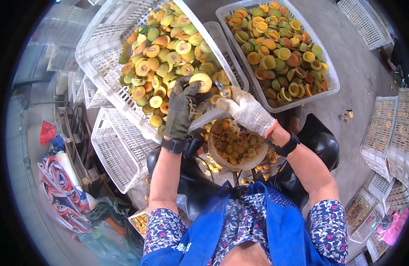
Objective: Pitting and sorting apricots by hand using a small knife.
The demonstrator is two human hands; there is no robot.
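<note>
In a dark work glove, my left hand (181, 109) holds a halved yellow fruit (201, 82), cut face up with its pit in the middle. My right hand (249, 109), in a white knit glove, grips a small metal pitting tool (221, 87) just right of that half. Both hands are over the near rim of a tilted white plastic crate (104, 71) full of fruit halves (162, 53), many with pits showing. Below my right hand stands a round bucket (213, 156) of removed pits (236, 143).
At the upper right, a second crate (334, 83) holds hollowed fruit halves (277, 50). Stacked crates (379, 136) stand at right. An empty crate (116, 146) and wooden pallets (73, 143) are at left. Fruit scraps (266, 175) litter the floor around the bucket.
</note>
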